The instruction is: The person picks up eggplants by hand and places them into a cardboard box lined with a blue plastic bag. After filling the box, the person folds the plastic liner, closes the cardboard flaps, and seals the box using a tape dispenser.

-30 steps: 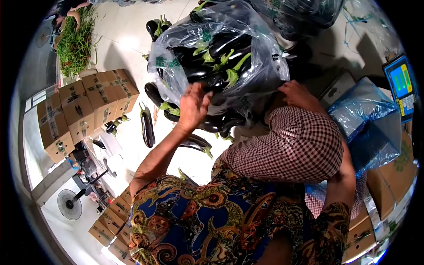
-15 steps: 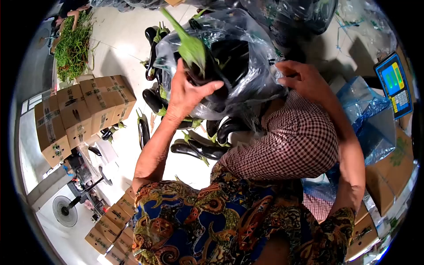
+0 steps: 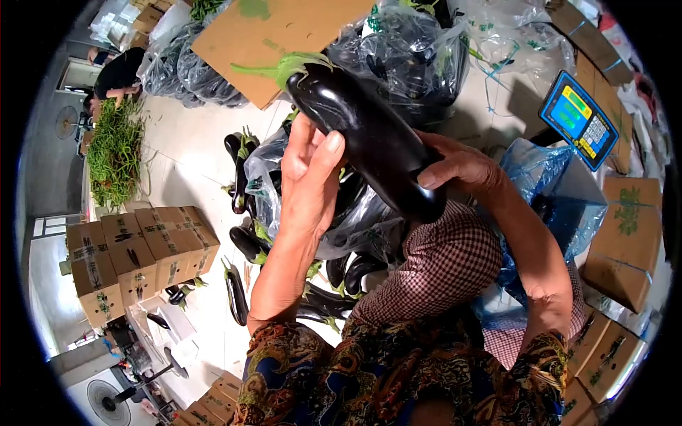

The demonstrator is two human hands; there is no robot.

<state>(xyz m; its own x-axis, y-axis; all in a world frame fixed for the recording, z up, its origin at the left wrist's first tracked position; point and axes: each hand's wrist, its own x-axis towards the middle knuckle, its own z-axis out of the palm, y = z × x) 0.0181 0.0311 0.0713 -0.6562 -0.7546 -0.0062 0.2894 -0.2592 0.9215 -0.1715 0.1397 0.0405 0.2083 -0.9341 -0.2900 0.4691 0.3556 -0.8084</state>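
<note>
1 s ago our L hand (image 3: 309, 177) was at the clear bag's (image 3: 355, 238) near rim; 0.5 s ago it had the eggplant (image 3: 362, 131) up over the bag mouth on its own. Now we've got it in both: R hand (image 3: 462, 167), prev. by the bag's R rim, has come over to grip the blunt end w/ thumb on top. Eggplant's swung round, stem now pointing L, body slantwise btwn our hands & hiding much of the bag. Our view's tipped up vs. before: cardboard sheet (image 3: 277, 35), just a sliver at 0.5 s, is well in frame; scale display (image 3: 579, 117) sits further L; more of the co-worker (image 3: 117, 74) shows.
</note>
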